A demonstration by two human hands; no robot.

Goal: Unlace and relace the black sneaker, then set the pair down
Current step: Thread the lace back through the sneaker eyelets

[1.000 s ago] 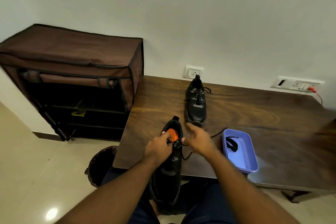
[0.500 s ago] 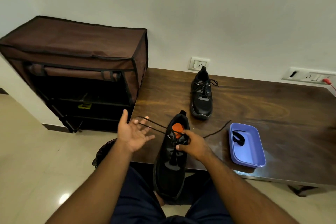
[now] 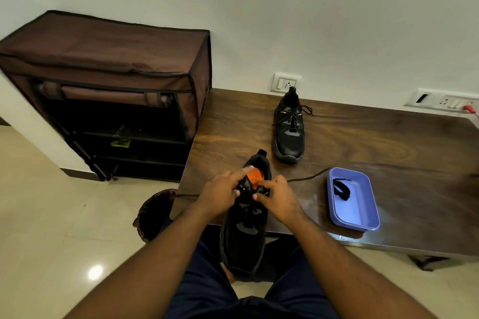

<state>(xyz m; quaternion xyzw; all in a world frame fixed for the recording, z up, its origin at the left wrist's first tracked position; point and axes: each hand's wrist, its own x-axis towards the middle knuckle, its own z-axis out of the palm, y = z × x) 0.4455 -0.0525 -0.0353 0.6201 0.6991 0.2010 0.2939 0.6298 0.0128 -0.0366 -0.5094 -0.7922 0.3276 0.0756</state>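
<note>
The black sneaker (image 3: 245, 233) with an orange insole leans on the table's front edge, toe down between my knees. My left hand (image 3: 221, 195) holds its left collar, index finger stretched over the orange opening and thumb on the eyelet row. My right hand (image 3: 278, 198) pinches the black lace (image 3: 309, 177) at the top eyelets. One loose lace end trails right across the table and another lies to the left. The second black sneaker (image 3: 289, 129) stands laced farther back, heel to the wall.
A blue plastic tray (image 3: 363, 217) holding a small black item (image 3: 340, 189) sits right of my hands on the wooden table (image 3: 375, 147). A brown fabric shoe rack (image 3: 103, 80) stands on the left, with a dark bin (image 3: 153, 215) below the table corner. Wall sockets (image 3: 285, 83) are behind.
My left hand, which had drawn a loop of lace out to the left with fingers spread, has come back to the sneaker's collar. My right hand stayed at the eyelets.
</note>
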